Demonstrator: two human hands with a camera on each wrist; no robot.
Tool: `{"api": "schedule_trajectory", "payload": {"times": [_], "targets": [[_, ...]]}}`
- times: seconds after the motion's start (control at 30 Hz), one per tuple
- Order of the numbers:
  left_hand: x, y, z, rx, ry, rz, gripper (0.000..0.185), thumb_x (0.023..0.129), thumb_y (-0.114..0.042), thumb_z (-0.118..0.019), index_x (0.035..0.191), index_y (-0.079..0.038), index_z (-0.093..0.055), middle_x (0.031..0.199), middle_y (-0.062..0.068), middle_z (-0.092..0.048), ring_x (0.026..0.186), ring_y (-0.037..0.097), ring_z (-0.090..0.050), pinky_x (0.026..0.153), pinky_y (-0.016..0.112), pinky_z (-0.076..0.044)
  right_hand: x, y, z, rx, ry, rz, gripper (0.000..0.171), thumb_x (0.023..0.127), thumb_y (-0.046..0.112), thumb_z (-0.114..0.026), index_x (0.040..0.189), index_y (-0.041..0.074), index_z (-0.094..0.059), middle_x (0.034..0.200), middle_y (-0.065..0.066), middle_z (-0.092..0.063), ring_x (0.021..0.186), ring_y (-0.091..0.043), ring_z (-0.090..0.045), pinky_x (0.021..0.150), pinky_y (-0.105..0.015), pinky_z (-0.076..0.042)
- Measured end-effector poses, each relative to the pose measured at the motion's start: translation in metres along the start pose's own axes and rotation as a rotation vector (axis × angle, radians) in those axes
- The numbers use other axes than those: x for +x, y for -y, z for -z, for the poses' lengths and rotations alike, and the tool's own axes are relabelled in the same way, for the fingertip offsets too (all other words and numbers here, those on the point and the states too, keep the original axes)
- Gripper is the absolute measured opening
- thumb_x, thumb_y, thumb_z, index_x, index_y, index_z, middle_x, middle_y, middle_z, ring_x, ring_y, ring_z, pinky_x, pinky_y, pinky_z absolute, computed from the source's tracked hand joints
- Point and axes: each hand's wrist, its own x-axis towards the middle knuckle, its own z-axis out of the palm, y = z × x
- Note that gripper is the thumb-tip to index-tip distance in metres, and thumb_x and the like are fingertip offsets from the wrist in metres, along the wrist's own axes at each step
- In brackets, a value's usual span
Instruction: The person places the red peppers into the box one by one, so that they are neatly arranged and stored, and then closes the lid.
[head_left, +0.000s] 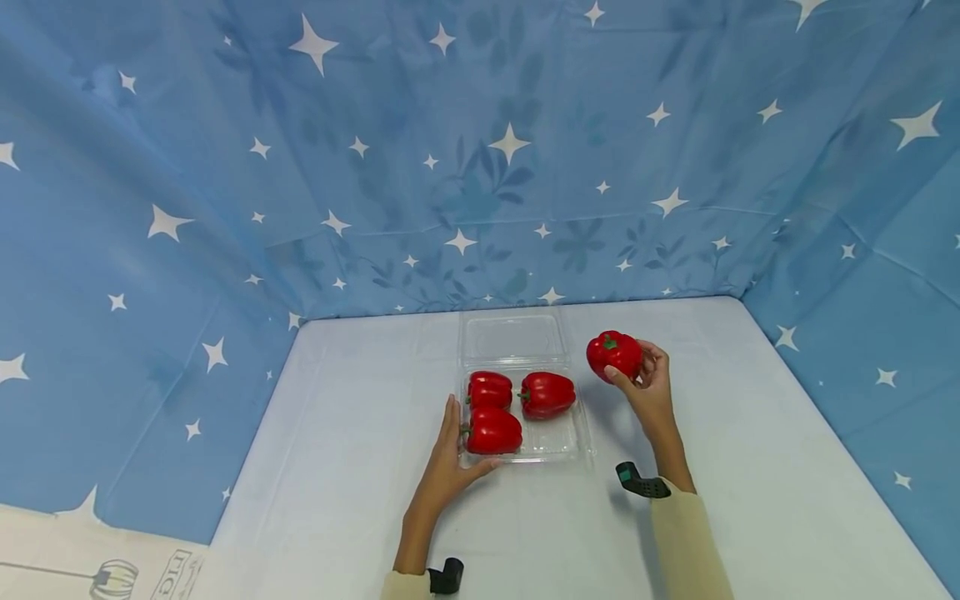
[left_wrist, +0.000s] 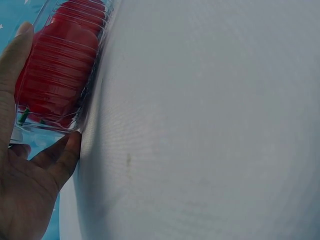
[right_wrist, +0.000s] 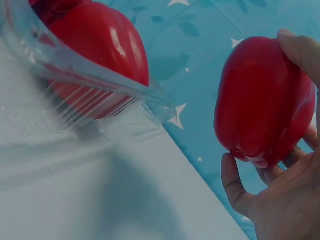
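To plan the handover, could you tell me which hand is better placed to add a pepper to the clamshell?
Probably the right hand: it grips the loose red bell pepper; the left hand touches the clamshell tray.

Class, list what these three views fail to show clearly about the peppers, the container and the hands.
- Head view: the clear container's lid is too faint to trace.
- Left wrist view: only one pepper shows, ridged plastic blurring it; the left hand is cut by the edge.
- Right wrist view: the held pepper's stem faces away; the right hand is cropped.
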Motion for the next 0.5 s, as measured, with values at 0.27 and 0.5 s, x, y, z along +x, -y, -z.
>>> {"api": "schedule_trajectory", "payload": {"times": [0.27,0.5], "targets": [[0.001,-0.002,0.001,0.005,0.007,0.006,0.112,0.066,-0.057,-0.069,0.146,-0.019,-0.001,0.151,-0.007,-0.001,0.134,0.026,-0.023,0.092,0.042,-0.042,-0.007,0.010,-0.001,0.011,0.138,0.045,0.067,0.078,0.009,-0.069,0.134,0.012,-0.034,0.133,-0.008,-0.041,0.114,-0.014,-0.045,0.080,-0.018,-0.049],[0.000,-0.002,0.001,0.011,0.013,0.011,0.111,0.067,-0.056,-0.070,0.146,-0.017,-0.002,0.151,-0.006,-0.001,0.135,0.024,-0.020,0.094,0.042,-0.041,-0.021,0.028,-0.003,-0.044,0.294,0.054,0.070,0.076,0.007,-0.070,0.136,0.009,-0.033,0.134,-0.011,-0.038,0.113,-0.020,-0.045,0.079,-0.020,-0.050]]}}
